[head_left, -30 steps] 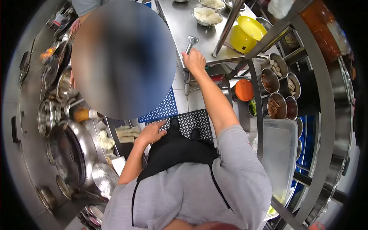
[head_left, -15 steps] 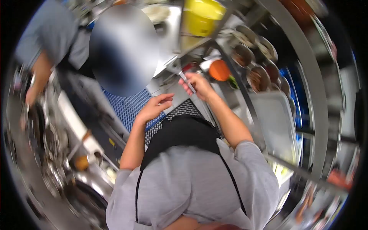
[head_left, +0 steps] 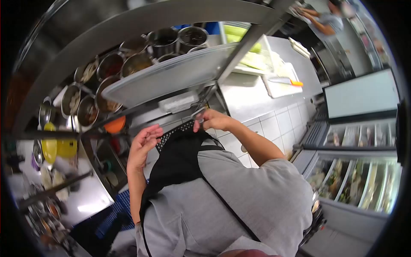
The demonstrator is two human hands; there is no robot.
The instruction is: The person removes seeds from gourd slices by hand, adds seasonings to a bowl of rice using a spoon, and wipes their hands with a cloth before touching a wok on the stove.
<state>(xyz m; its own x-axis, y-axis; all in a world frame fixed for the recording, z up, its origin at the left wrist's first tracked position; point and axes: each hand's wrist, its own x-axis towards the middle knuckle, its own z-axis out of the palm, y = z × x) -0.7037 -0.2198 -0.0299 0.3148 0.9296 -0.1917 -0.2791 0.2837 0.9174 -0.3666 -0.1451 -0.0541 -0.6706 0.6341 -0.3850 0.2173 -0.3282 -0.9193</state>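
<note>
My right hand (head_left: pixel 209 120) is closed around the handle of a metal peeler (head_left: pixel 199 112), in front of the black apron. Most of the peeler is hidden by the fingers. My left hand (head_left: pixel 144 144) is held up beside the apron, empty, with its fingers apart and slightly curled. Ahead to the right, a knife with an orange handle (head_left: pixel 296 83) lies on a white cutting board (head_left: pixel 280 91). Beside the board is a white tray (head_left: pixel 249 70) of pale green vegetables.
A metal shelf post (head_left: pixel 239 51) and a large translucent lid (head_left: pixel 171 77) stand ahead of me. Several metal pots (head_left: pixel 137 64) of food fill the left side. Fridge drawers (head_left: pixel 351 171) stand open at the right. A person (head_left: pixel 327 21) works at the far right.
My view has swung to the right, bringing the cutting board, knife and fridge drawers into sight. The peeler stays in my right hand; my left hand is still empty.
</note>
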